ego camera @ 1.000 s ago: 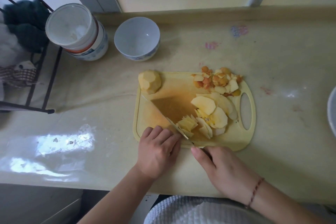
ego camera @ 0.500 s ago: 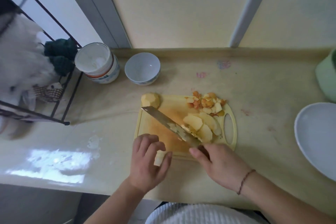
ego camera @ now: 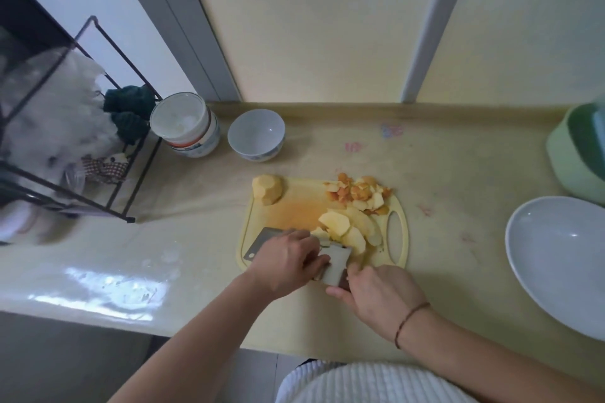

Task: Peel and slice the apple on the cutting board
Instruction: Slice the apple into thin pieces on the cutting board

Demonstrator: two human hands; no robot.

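A yellow cutting board point(ego camera: 262, 217) lies on the counter. A peeled apple chunk point(ego camera: 267, 193) sits at its far left corner and a heap of peel scraps point(ego camera: 357, 191) at its far right. Pale apple slices point(ego camera: 347, 227) are piled in the middle right. A cleaver point(ego camera: 334, 267) lies flat across the board's near edge. My right hand point(ego camera: 376, 298) grips its handle, which is hidden under the hand. My left hand point(ego camera: 288, 262) rests on the flat blade, fingers curled round small apple slices at the pile's near edge.
A white bowl point(ego camera: 257, 134) and a white lidded tub point(ego camera: 183, 123) stand at the back left by a black wire rack point(ego camera: 82, 141). A large white plate point(ego camera: 556, 258) lies at the right, with a green container point(ego camera: 579, 154) behind it.
The cleaver went from cutting edge-down to lying flat on the board. My left hand moved from the board's front edge onto the blade. The view tilted up and back.
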